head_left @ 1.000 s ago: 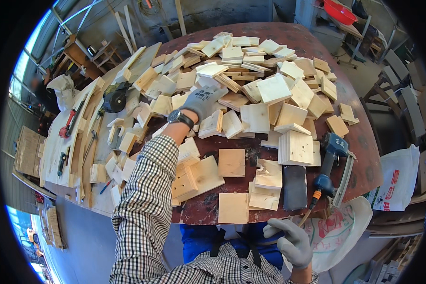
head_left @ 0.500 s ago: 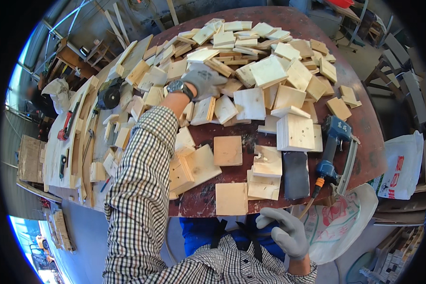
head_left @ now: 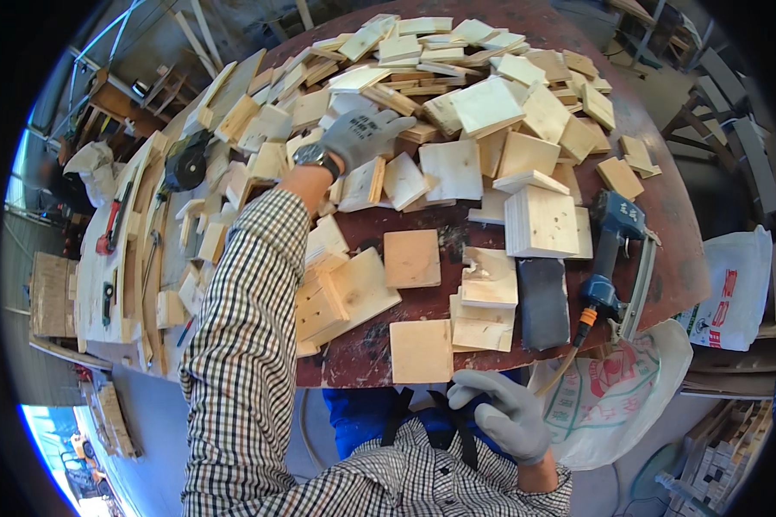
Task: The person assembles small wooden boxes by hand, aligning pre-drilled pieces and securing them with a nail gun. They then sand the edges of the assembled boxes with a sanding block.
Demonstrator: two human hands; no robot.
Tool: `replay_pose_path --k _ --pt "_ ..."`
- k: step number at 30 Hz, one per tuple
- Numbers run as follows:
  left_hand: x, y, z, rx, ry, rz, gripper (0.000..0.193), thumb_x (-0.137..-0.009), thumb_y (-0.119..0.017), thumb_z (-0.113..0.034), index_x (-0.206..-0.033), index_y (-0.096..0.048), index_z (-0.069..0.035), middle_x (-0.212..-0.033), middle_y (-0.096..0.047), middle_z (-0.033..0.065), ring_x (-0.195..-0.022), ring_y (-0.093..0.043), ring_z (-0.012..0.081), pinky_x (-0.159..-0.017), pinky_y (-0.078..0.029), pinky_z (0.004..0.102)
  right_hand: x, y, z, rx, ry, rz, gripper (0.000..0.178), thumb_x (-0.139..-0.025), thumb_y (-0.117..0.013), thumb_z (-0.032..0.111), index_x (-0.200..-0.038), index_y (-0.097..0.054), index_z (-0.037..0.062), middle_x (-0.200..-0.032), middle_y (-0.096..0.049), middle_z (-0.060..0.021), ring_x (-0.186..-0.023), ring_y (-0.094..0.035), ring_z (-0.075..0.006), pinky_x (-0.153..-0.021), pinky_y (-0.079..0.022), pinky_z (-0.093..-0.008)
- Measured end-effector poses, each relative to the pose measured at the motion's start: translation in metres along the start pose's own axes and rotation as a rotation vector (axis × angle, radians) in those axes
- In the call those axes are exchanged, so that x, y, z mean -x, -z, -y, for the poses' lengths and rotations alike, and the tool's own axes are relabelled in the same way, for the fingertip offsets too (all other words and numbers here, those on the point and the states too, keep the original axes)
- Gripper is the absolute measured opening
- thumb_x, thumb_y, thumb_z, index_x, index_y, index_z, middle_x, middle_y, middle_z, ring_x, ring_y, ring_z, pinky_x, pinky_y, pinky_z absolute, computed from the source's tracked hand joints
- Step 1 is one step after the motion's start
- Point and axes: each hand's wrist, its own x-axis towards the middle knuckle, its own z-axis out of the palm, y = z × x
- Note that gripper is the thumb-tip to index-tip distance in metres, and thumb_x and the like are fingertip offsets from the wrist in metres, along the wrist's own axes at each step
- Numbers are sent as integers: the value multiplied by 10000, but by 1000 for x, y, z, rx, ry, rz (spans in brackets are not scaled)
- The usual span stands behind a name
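Blocks of wood [head_left: 489,105] lie heaped beyond and rightward of the nearer left hand [head_left: 360,138]; whether its fingers clamp one, I can't tell. The right hand [head_left: 510,415], fingers apart, hangs well back.

I see the person's left arm [head_left: 237,370] stretched far forward, dressed in a black-and-white checked cloth sleeve [head_left: 263,258]. Its bare wrist [head_left: 307,183] carries a dark round watch [head_left: 317,158]. The grey-gloved left hand [head_left: 358,138] shows me its back, with the fingers [head_left: 395,126] directed to the right. The grey-gloved right hand [head_left: 509,418] hangs before the belly [head_left: 418,461], its fingers half bent and loosely separated.
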Motion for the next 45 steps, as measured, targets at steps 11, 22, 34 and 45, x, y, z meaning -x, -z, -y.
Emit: replay_pose_path --k 11,22,34,45 --pt "-3 -3 -16 409 134 -329 333 -986 -658 -96 -1310 -717 -144 -1213 -690 139 -1169 -639 365 -1037 -506 442 -6 -6 5 6 33 -21 513 -1008 -640 135 -1467 -580 -87 -1155 -712 -131 -1121 -681 -225 -1017 -533 -360" --pt "117 109 -71 224 -69 -596 370 -917 -660 5 -1272 -697 -91 -1177 -679 125 -1099 -630 350 -985 -528 454 -164 -33 63 -395 -216 -278 728 -1123 -523 474 -1614 -340 -32 -1411 -577 -255 -1313 -606 -331 -1056 -546 -453" --pt "328 59 -248 428 1070 -753 1154 -824 -920 -442 -1639 -277 62 -1637 -350 290 -1518 -349 443 -1257 -327 529 -225 -55 15 265 -51 -92 464 -1049 -707 189 -1432 -554 -23 -1030 -675 -14 -824 -614 -49 -649 -536 -227" --pt "314 -13 -249 494 1078 -843 893 -811 -933 -431 -1506 -545 -28 -1439 -595 273 -1235 -654 431 -1043 -556 475 -234 -116 -28 606 -46 11 444 -1008 -755 238 -1343 -629 -26 -974 -711 -80 -752 -655 -93 -602 -560 -267"
